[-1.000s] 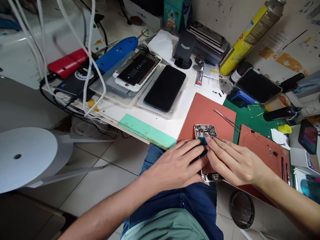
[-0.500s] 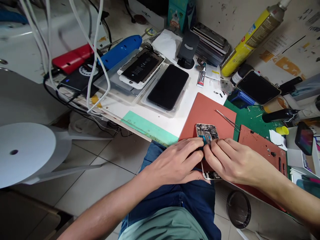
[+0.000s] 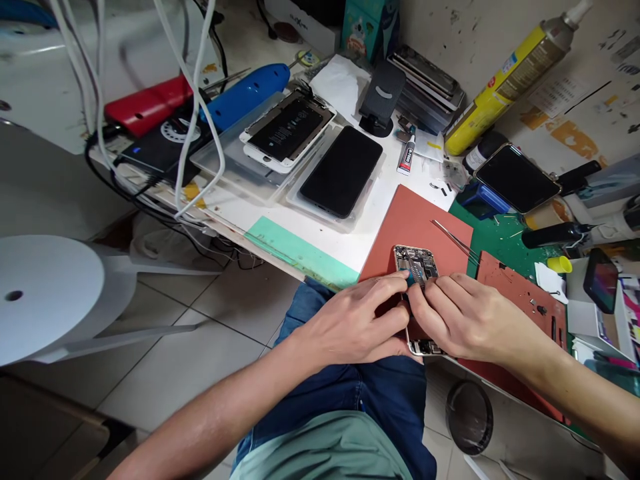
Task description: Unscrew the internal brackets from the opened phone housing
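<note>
An opened smartphone frame with exposed metal internals lies on a terracotta-red silicone mat. Its middle is covered by my hands, and its lower end shows below them. A small teal strip sits in the phone, partly hidden by my fingertips. My left hand grips the phone's left side. My right hand holds its right side, with the fingertips almost meeting those of my left hand over the strip.
Fine tweezers lie on the mat. Two black phones and a phone screen with battery lie nearby. A glue tube, a yellow spray can and white cables surround the bench. Below is a white stool.
My fingertips have closed further over the teal strip, so less of it shows. The whole scene has shifted slightly in view as my head moved.
</note>
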{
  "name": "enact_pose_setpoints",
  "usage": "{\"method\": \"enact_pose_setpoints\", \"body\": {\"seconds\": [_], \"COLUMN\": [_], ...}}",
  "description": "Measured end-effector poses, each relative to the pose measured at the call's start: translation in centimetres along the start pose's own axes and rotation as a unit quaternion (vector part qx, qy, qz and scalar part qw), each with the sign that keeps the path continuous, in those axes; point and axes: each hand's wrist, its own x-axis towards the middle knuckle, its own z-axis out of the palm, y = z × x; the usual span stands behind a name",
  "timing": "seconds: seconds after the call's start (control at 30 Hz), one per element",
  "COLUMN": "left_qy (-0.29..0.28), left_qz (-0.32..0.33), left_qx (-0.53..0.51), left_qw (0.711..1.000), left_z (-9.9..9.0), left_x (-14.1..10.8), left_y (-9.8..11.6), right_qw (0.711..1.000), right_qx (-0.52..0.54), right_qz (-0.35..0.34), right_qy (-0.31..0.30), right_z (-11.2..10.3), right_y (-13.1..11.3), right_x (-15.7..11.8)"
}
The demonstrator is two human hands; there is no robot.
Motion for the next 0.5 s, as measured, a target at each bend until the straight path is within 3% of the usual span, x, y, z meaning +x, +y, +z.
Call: {"method": "enact_pose_setpoints", "body": {"seconds": [0.27, 0.5], "left_qy": [0.009, 0.013], "left_qz": [-0.005, -0.007], "left_qx": [-0.005, -0.02], "left_qw": [1.0, 1.0], "left_z": [0.09, 0.22], "left_x": [-0.15, -0.18], "left_y": [-0.03, -0.14], "right_qw": [0.999, 1.0], "right_qx": [0.034, 0.002], "right_qz": [0.0, -0.002], "right_qy": [-0.014, -0.01], "right_z": [-0.56, -0.15], "right_y": [0.42, 0.22], "right_x": [0.16, 0.1]}}
